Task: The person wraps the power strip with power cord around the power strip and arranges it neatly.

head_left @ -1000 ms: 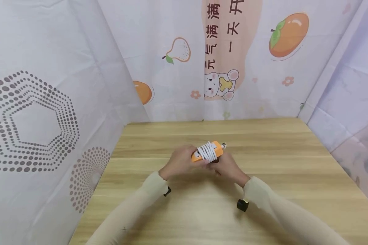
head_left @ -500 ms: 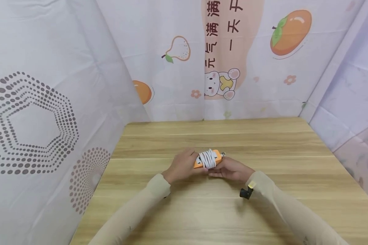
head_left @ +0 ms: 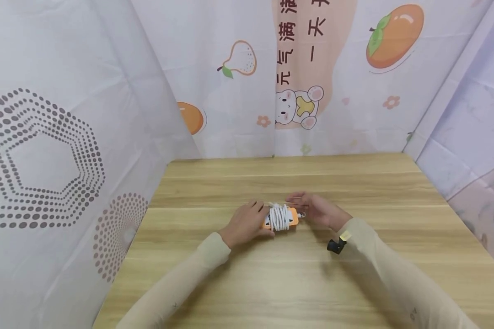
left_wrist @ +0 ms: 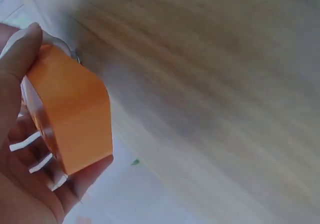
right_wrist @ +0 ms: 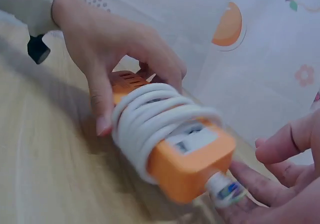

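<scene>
An orange power strip point(head_left: 294, 216) with a white top lies near the middle of the table, with a white cord point(head_left: 279, 218) wound round it in several turns. My left hand point(head_left: 247, 223) grips its left end, the thumb on the near side and the fingers over the far side. In the left wrist view the orange end point(left_wrist: 75, 114) shows between thumb and fingers. Just right of the strip, my right hand point(head_left: 319, 211) has its fingers loosely spread around the short white stub point(right_wrist: 217, 185) at the other end, holding nothing.
The wooden table point(head_left: 280, 283) meets a hanging white curtain point(head_left: 230, 132) with printed fruit at its back edge. Another dotted curtain point(head_left: 119, 114) hangs along the left. A small black camera point(head_left: 336, 246) sits at my right wrist.
At first both hands held the strip, tilted. It has come down and turned nearly level in my left hand. My right hand has let go and shifted right and to the far side.
</scene>
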The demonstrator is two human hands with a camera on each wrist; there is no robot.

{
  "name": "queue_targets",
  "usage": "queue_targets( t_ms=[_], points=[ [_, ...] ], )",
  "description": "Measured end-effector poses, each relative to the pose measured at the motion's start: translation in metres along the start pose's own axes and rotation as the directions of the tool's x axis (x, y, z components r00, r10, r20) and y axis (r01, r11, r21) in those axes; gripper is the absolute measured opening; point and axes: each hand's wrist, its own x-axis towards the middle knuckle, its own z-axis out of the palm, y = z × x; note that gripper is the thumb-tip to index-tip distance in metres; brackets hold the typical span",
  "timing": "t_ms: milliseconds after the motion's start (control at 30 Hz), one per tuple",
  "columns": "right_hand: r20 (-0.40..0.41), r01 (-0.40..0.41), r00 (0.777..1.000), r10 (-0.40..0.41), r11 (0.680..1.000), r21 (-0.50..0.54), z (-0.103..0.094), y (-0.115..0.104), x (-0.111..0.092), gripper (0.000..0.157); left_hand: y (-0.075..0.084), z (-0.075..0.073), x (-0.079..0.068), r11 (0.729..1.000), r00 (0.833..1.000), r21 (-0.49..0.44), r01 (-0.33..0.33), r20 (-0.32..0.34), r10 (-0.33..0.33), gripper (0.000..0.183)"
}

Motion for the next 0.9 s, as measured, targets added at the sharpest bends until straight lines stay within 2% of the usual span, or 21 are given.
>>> queue_targets(
  t_ms=[133,233,300,367,467,600,733,900],
  points=[
    [-0.084,0.036,0.995,-0.057,0.972,-0.232,0.003,-0.003,0.002,0.041,0.002,0.003,0.008,0.99,1.0,0.14,0.011,-0.015,-0.009,0.076],
    [-0.136,0.054,0.983,-0.123,0.903,-0.426,0.01,0.001,0.005,0.035,0.0,0.008,0.012,0.977,0.999,0.21,0.035,-0.032,-0.028,0.073],
    [-0.141,0.061,0.978,-0.156,0.852,-0.52,0.014,0.004,0.005,0.033,-0.003,0.01,0.013,0.976,0.999,0.213,0.038,-0.043,-0.03,0.073],
    [-0.137,0.072,0.973,-0.185,0.81,-0.583,0.017,0.005,0.004,0.033,-0.006,0.01,0.013,0.985,0.999,0.167,0.035,-0.046,-0.028,0.075],
    [-0.132,0.073,0.972,-0.192,0.79,-0.609,0.018,0.007,0.001,0.033,-0.009,0.006,0.01,0.998,0.998,0.056,0.023,-0.053,-0.02,0.076],
    [-0.117,0.082,0.973,-0.2,0.768,-0.635,0.018,0.006,-0.002,0.034,-0.014,0.002,0.007,0.997,0.998,-0.077,0.03,-0.049,-0.034,0.072],
    [-0.077,0.114,0.972,-0.223,0.729,-0.675,0.02,0.003,-0.005,0.039,-0.019,0.002,0.004,0.99,0.998,-0.135,0.042,-0.038,-0.047,0.073],
    [-0.034,0.144,0.969,-0.243,0.675,-0.724,0.026,-0.003,-0.011,0.044,-0.024,0.001,0.002,0.979,0.997,-0.203,0.034,-0.058,-0.047,0.076]
  ],
)
